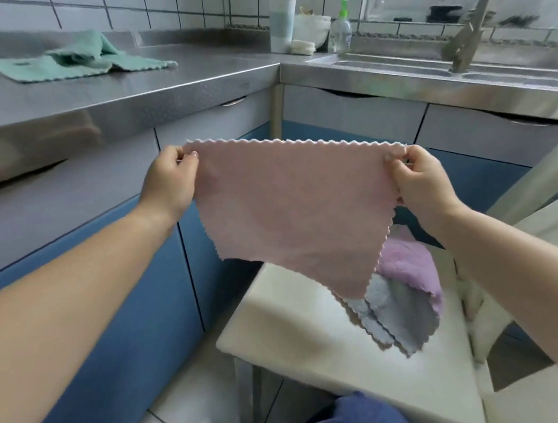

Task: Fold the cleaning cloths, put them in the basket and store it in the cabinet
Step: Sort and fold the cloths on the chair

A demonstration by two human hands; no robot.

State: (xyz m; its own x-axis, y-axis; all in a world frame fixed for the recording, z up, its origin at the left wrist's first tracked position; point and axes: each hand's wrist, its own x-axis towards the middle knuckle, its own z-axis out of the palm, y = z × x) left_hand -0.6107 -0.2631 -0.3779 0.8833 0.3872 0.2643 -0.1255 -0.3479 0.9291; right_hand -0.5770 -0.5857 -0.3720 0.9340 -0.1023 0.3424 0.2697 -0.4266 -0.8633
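Note:
A pink cleaning cloth (291, 206) with scalloped edges hangs spread out in the air in front of me. My left hand (168, 185) pinches its upper left corner and my right hand (422, 179) pinches its upper right corner. Below it, on a white chair seat (311, 338), lie a purple cloth (410, 263) and a grey cloth (395, 316), partly hidden by the pink one. Green cloths (82, 58) lie crumpled on the steel counter (140, 88) at the upper left. No basket is in view.
Blue cabinet doors (135, 295) run below the counter. A steel sink (427, 64) with a tap (472, 29) sits at the upper right, beside a cup, a white bowl and a soap bottle (341, 29). My knees and a slipper show at the bottom.

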